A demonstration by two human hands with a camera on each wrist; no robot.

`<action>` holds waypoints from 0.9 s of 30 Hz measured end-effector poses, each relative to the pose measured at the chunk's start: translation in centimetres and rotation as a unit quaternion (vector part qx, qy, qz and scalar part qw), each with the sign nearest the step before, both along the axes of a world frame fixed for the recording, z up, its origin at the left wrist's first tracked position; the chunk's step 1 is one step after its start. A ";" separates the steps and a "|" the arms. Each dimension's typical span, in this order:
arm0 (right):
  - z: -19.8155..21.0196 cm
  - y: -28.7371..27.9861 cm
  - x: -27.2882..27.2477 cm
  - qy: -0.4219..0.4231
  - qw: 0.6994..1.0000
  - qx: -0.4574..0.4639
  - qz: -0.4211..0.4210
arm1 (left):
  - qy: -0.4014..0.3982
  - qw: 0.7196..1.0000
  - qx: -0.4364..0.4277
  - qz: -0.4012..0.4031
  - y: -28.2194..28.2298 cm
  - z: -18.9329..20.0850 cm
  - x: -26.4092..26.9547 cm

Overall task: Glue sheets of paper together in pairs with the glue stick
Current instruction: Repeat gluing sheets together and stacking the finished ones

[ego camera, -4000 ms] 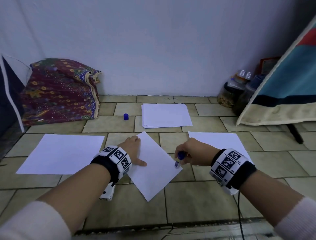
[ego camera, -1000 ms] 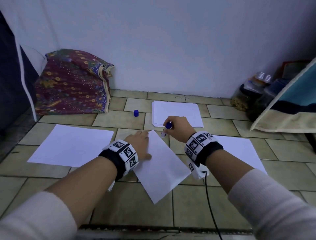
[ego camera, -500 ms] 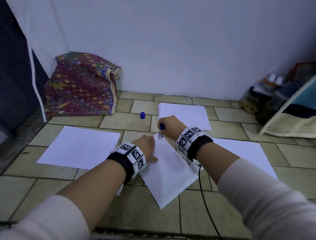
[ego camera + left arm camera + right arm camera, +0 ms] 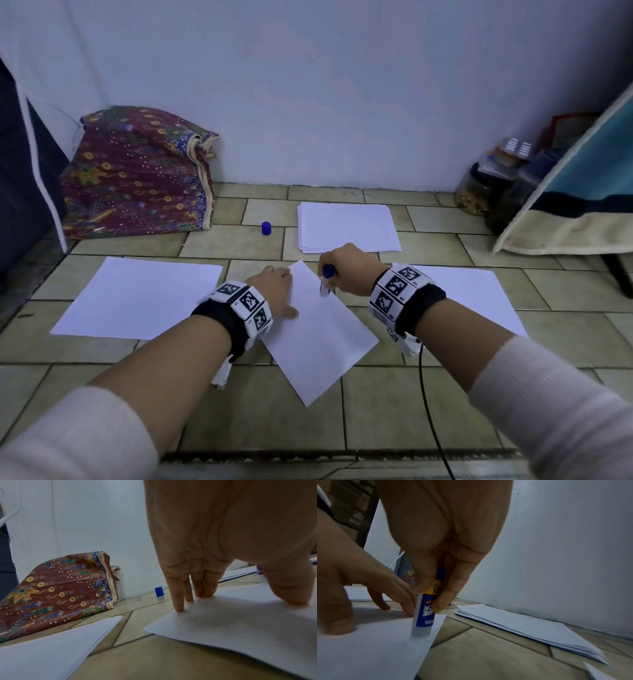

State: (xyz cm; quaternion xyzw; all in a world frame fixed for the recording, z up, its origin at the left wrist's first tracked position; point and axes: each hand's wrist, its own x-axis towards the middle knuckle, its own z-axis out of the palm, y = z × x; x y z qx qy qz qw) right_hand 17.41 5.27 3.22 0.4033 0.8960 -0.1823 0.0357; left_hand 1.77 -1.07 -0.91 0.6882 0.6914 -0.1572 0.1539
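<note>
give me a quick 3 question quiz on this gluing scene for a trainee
1. True or false: the glue stick touches the angled sheet near its far corner.
2. Which hand grips the glue stick? A) left hand B) right hand
3. Fill in: the blue cap stands on the floor between the patterned cloth bundle and the ____ of paper.

Key: 1 true; 2 B; 3 stack

I kneel on a home's beige tiled floor (image 4: 236, 404); a folded floral batik cloth (image 4: 137, 178) lies at ten o'clock, food-filled jars (image 4: 479, 192) at two.
</note>
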 end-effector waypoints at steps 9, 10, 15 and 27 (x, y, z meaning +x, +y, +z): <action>0.1 -2.4 4.7 0.025 0.999 -0.029 0.006 | 0.008 1.000 0.002 -0.009 -0.2 0.2 -0.3; 0.1 -2.7 5.2 0.025 0.999 -0.030 0.007 | 0.012 1.000 -0.001 -0.012 -0.2 0.2 -0.4; -0.1 -3.6 7.6 0.017 0.999 -0.037 0.012 | 0.003 1.000 -0.015 -0.020 0.0 0.3 -1.1; 1.4 -1.4 9.0 0.148 0.986 -0.072 -0.040 | -0.052 0.998 -0.001 -0.023 -0.2 -0.2 -3.9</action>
